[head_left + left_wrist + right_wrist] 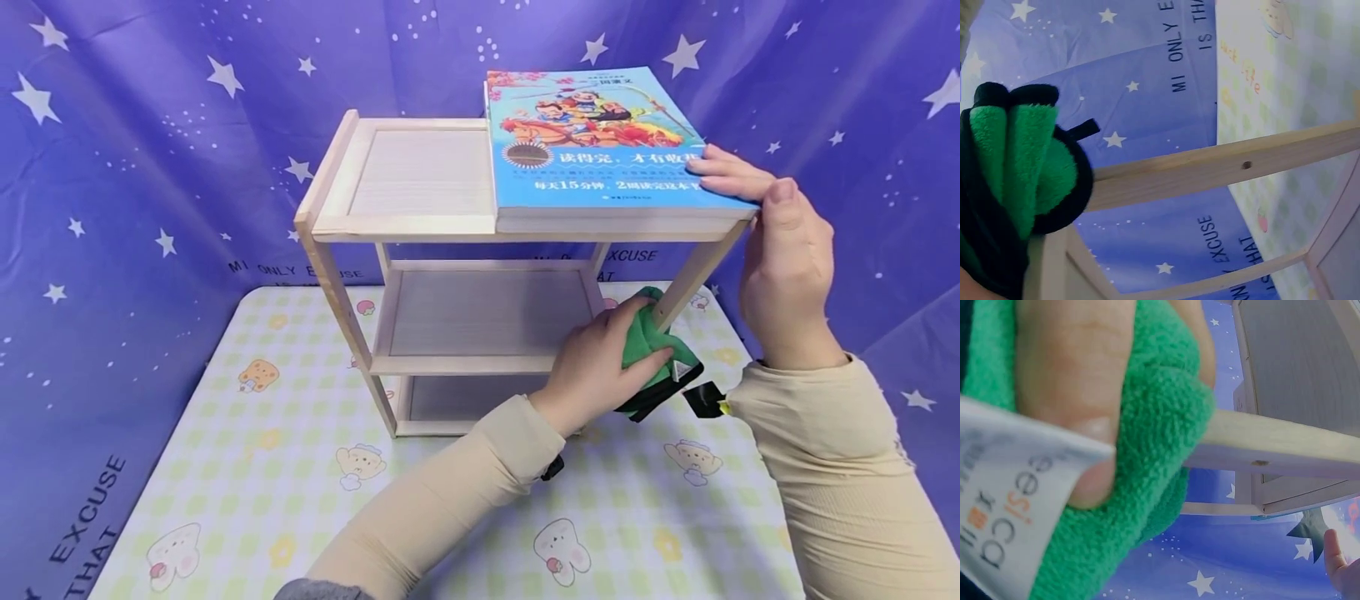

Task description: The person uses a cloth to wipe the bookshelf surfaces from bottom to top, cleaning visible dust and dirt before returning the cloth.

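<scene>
My left hand [600,362] grips a green terry cloth [651,342] with black trim, wrapped about the front right post [697,275] of a small wooden shelf [330,225]. A close view from the right wrist shows the left thumb [1075,369] pressed on the cloth beside its white label [1016,494]. In the left wrist view, folds of the cloth [1029,162] bulge past the post. My right hand [791,250] rests at the shelf's upper right corner, its extended fingers on a blue book [592,179]. The left palm is hidden.
The shelf has a middle board [480,312] and a bottom board [457,398]. It stands on a table with a checked, cartoon-print cover [262,467]. A purple curtain with stars [172,167] hangs behind and at both sides.
</scene>
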The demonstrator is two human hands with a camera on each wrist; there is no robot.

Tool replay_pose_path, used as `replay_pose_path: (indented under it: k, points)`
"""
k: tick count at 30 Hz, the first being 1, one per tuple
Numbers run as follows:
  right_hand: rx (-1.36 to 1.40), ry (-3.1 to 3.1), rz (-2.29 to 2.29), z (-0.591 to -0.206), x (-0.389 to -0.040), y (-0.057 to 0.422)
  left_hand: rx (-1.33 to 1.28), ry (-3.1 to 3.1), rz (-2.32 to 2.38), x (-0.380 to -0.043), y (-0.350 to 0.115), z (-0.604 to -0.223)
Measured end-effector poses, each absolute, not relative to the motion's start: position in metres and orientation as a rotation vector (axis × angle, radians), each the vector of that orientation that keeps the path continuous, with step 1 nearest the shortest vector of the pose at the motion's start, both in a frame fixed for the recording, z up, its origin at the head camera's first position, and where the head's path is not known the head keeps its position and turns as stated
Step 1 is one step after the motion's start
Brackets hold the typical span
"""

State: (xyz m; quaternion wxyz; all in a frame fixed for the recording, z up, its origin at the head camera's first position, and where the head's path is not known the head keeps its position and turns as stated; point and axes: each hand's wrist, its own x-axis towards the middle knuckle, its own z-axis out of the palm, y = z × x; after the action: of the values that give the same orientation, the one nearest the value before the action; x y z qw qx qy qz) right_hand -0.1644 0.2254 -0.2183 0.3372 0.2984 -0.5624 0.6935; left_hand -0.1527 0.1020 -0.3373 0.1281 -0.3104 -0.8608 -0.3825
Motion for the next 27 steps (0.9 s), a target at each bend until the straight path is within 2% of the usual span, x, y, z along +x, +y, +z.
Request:
replay_pose_path:
  k: [15, 27]
  points:
    - [0.738, -1.482, 1.781, -0.225, -0.164, 0.229, -0.886, -2.399, -1.173, -0.156, 0.108, -0.340]
    - [0.740, -1.478, 1.777, -0.221, -0.166, 0.226, -0.890, -2.304, -1.320, -0.165, 0.111, -0.297]
